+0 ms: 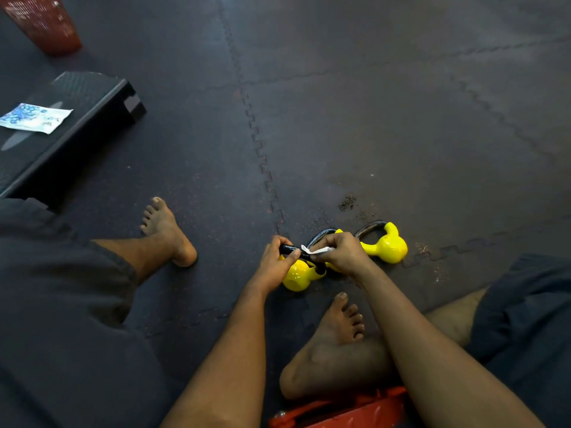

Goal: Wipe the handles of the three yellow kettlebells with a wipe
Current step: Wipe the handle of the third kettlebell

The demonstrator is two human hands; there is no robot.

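Three yellow kettlebells with dark handles lie on the rubber floor in front of me. The nearest kettlebell [297, 275] has its black handle [289, 249] gripped by my left hand [276, 263]. My right hand [340, 254] pinches a white wipe [315, 250] against that same handle. The middle kettlebell [321, 236] is mostly hidden behind my right hand; only its handle loop shows. The right kettlebell [387, 247] lies on its side, untouched.
A black step platform [77, 118] stands at the left with a wipe packet [34, 118] on it. A red basket [43, 23] is at the top left. My bare feet [168, 231] rest on the mat; a red object [340, 410] lies beneath my legs.
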